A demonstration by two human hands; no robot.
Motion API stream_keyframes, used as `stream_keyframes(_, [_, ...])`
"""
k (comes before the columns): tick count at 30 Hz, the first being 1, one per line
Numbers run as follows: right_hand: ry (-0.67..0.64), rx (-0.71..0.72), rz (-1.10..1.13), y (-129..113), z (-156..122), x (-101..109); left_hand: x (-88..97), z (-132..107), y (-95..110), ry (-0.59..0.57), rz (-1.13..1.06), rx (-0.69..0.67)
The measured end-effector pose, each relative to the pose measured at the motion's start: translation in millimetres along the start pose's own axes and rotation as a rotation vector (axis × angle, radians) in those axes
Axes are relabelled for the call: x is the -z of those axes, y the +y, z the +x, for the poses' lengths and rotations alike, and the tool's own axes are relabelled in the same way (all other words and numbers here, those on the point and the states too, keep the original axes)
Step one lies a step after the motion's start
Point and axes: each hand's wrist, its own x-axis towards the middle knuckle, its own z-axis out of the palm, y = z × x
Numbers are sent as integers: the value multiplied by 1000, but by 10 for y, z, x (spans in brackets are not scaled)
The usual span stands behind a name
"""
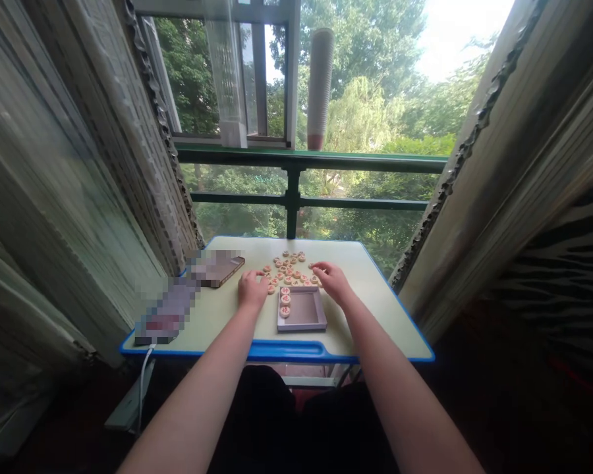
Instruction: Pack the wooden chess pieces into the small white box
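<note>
Round pieces (288, 280), pale with red or dark characters, lie scattered on the table (385, 316) beyond the shallow box (302, 327), between the left hand (253, 289) and the right hand (332, 282), and I cannot tell whether either grips one.

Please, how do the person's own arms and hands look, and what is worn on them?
The left arm and right arm are bare as far as they show, with no sleeve, watch or bracelet in view. The left hand and right hand wear no gloves; a thin ring would be too small to tell.
</note>
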Motion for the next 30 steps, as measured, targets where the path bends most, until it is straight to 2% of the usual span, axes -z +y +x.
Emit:
stream_keyframes(2, [69, 18, 42, 5, -105, -33, 9, -19, 14, -15, 3, -3])
stream_keyframes(4, [72, 26, 61, 12, -185, -56, 29, -39, 30, -36, -5, -1])
stream_keyframes(10, [-76, 61, 26, -20, -256, -72, 80, -61, 65, -100, -13, 7])
stream_keyframes(17, [-155, 105, -21, -24, -257, -92, 74, -67, 68, -135, 21, -27])
stream_keyframes(30, [-180, 118, 9, -27, -260, -76, 92, -85, 38, -154, 9, -24])
